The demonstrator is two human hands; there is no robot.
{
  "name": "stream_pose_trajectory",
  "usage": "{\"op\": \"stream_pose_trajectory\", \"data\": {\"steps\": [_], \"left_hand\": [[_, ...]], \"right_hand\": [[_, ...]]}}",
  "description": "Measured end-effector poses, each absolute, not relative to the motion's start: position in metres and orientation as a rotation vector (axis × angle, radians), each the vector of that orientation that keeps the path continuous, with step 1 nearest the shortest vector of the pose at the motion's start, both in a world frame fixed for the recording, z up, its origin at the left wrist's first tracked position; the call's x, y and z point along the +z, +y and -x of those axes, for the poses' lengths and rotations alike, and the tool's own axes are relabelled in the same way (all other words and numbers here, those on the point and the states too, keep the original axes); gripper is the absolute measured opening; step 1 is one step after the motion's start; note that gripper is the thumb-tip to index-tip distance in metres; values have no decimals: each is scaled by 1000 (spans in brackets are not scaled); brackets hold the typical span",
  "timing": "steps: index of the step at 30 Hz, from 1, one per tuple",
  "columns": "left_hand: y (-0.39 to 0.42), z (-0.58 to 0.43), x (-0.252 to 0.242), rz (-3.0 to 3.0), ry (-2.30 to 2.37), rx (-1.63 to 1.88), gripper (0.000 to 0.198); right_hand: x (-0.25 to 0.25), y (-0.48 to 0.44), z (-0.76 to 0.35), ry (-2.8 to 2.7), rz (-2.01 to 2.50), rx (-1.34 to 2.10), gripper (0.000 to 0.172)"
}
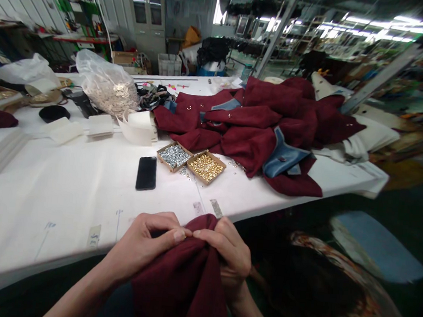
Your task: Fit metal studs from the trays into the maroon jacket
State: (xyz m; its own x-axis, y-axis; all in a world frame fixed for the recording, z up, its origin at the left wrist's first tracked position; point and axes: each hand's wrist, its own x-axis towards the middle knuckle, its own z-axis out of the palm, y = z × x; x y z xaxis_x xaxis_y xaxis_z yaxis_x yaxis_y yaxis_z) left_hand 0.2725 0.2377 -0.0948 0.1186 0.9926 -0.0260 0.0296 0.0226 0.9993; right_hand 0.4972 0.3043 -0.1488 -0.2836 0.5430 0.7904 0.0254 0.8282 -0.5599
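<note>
Head view, fingers (pixel 178 235) pinching cloth (pixel 181 270), handwritten numbers (pixel 50 225)

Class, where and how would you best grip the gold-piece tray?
Probably grip the gold-piece tray by pinching its two near walls, from the near side, keeping it level: it is shallow, open, full of loose pieces, and the silver-piece tray crowds its left.

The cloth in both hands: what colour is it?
The cloth is burgundy, seen best in the head view.
</note>
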Motion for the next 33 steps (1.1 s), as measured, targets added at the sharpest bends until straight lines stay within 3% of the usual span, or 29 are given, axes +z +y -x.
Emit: {"op": "stream_pose_trajectory", "data": {"steps": [11,19,24,28,33], "left_hand": [[210,-264,-56,-1868,1157,938,30],[207,-265,-55,-1908,1154,942,41],[205,-269,-70,-1715,1133,1048,61],[209,-279,-96,-1438,1083,1157,86],[205,-292,-163,-1278,1354,1140,80]], "right_hand": [[-141,300,-498,-1860,392,563,22],[-143,306,-501,-1935,386,617,25],[-112,332,-514,-2130,325,756,14],[-81,382,-510,-2508,437,850,20],[-80,436,-449,-3017,902,441,22]]}}
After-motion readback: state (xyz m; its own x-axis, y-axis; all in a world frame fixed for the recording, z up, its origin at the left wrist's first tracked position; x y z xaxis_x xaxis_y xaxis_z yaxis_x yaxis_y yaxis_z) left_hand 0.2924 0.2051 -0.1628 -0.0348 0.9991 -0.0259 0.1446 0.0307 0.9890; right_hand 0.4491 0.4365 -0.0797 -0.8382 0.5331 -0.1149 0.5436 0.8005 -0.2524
